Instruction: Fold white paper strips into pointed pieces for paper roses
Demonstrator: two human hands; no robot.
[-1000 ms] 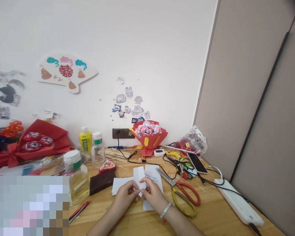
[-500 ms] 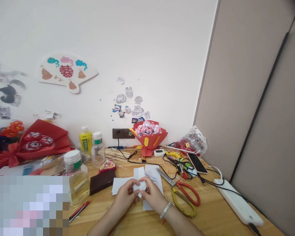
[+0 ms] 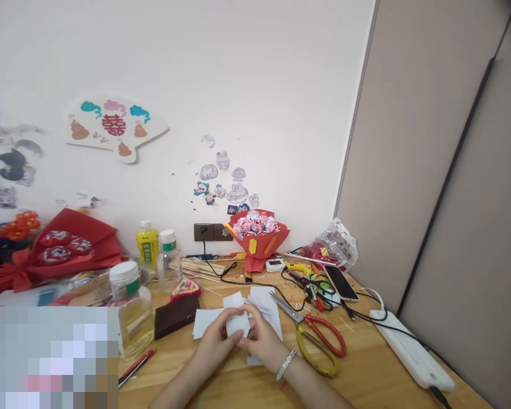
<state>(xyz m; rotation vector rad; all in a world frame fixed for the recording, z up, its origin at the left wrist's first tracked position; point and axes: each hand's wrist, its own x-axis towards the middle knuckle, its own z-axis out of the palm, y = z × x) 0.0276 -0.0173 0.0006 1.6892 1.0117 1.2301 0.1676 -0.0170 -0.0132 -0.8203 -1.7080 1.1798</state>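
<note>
Between my two hands is a small folded piece of white paper [image 3: 237,326]. My left hand [image 3: 218,335] pinches its left side, thumb in front and fingers behind. On the other side my right hand [image 3: 260,336], with a silver bracelet at the wrist, grips the paper the same way. The thumbs nearly meet at its lower edge. More white sheets [image 3: 206,322] lie on the table around and under my hands. To the right rest large scissors [image 3: 309,329] with one red and one yellow handle, blades pointing toward the papers.
A dark brown box [image 3: 176,318] and a jar of yellowish liquid [image 3: 134,324] stand on the left, near a red pen [image 3: 137,363]. Behind are a red paper bouquet [image 3: 255,241] and wooden sticks [image 3: 196,268]. A phone [image 3: 341,283], cables and a white power strip [image 3: 411,349] are at right.
The paper has been turned and folded between my fingers, and now looks more compact and tilted. My hands have stayed in nearly the same place.
</note>
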